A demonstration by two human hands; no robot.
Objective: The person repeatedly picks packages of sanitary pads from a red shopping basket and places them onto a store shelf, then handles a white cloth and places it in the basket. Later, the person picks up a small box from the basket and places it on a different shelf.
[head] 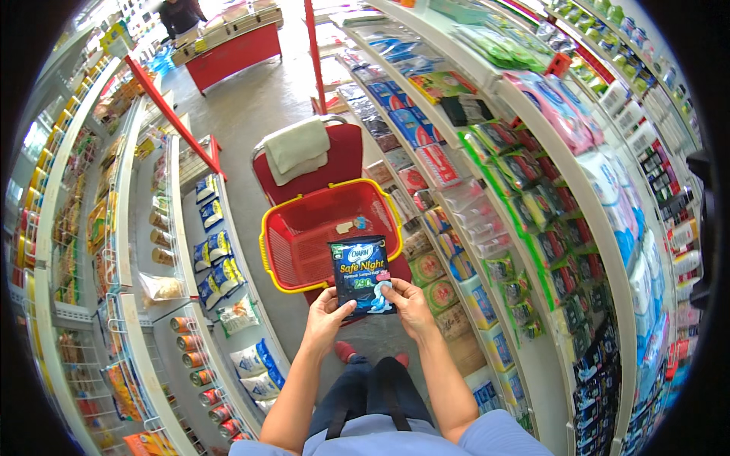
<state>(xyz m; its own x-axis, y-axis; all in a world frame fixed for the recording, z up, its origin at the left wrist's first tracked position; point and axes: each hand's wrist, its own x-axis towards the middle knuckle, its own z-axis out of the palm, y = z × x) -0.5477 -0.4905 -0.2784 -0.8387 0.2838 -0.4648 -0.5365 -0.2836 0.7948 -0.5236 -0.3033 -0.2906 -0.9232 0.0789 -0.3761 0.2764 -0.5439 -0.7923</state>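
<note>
Both my hands hold a dark pack of Charm sanitary pads [361, 275] in front of me, its printed face turned up. My left hand [329, 315] grips the lower left corner, thumb on the front. On the right edge, my right hand [409, 305] pinches the pack with its thumb over the print. Beyond and partly beneath the pack sits a red plastic shopping basket [296, 228] with a yellow rim. A small pale item [346, 228] lies on the basket's floor. The basket rests on a red chair [342, 148], whose seat is mostly hidden.
A pale green cloth [293, 147] drapes over the chair's back. Store shelves stand close on both sides: pouches [211, 214] and cans [197, 359] left, boxes [482, 302] and dark packs [596, 393] right. Farther off, a person [181, 17] stands by a red-fronted table [234, 57].
</note>
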